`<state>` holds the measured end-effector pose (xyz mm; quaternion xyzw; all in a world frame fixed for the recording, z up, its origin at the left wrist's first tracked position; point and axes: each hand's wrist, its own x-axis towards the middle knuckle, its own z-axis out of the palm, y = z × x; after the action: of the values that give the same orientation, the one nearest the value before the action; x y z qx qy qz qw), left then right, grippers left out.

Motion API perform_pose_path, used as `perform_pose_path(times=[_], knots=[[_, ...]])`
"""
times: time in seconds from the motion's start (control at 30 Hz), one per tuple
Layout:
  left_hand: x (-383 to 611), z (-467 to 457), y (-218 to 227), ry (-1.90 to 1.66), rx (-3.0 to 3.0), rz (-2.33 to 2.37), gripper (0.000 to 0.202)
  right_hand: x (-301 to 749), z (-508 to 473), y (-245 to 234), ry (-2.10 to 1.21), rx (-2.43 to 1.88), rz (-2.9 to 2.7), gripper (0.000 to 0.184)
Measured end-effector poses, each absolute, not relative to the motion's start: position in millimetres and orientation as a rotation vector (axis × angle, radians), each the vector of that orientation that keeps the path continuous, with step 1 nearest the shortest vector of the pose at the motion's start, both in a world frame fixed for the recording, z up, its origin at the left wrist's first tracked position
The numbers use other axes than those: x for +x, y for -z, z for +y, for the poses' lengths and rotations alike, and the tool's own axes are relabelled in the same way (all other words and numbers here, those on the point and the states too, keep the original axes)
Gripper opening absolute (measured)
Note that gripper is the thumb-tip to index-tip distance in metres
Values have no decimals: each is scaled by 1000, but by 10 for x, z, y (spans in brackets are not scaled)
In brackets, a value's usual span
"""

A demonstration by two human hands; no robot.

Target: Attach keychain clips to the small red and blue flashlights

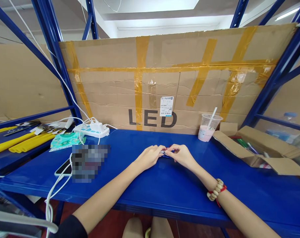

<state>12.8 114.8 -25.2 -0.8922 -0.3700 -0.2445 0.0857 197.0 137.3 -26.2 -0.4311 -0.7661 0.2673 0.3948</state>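
Observation:
My left hand (pixel 150 156) and my right hand (pixel 181 155) meet over the middle of the blue shelf top (pixel 164 185). Both are pinched on a small red and blue object (pixel 166 151) held between the fingertips, just above the surface. It is too small and too covered by fingers to name. A beaded bracelet with a red cord (pixel 216 190) sits on my right wrist.
A taped cardboard sheet marked LED (pixel 164 82) walls the back. A plastic cup with a straw (pixel 209 127) and an open cardboard box of small items (pixel 258 148) stand right. Left: a white power strip (pixel 92 129), tissue pack (pixel 65 140), phone (pixel 64 168), yellow tubes (pixel 21 142), cables.

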Motion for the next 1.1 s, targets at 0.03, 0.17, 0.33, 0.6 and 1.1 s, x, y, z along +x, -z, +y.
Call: perform_pose_path(times=[0.03, 0.17, 0.33, 0.6, 1.1], knots=[[129, 1149, 249, 729, -2656, -1100, 20, 1969, 1370, 253, -691, -1103, -1935, 36], [138, 1140, 225, 681, -2658, -1120, 20, 1958, 1362, 228, -727, -1146, -1911, 36], [144, 1140, 203, 671, -2632, -1164, 19, 1952, 1355, 202, -692, -1134, -1922, 38], [115, 1166, 212, 628, -2540, -1157, 23, 1976, 1300, 114, -491, -1142, -1959, 38], [109, 1145, 221, 740, -2676, -1025, 21, 1996, 1357, 162, -664, -1048, -1974, 42]])
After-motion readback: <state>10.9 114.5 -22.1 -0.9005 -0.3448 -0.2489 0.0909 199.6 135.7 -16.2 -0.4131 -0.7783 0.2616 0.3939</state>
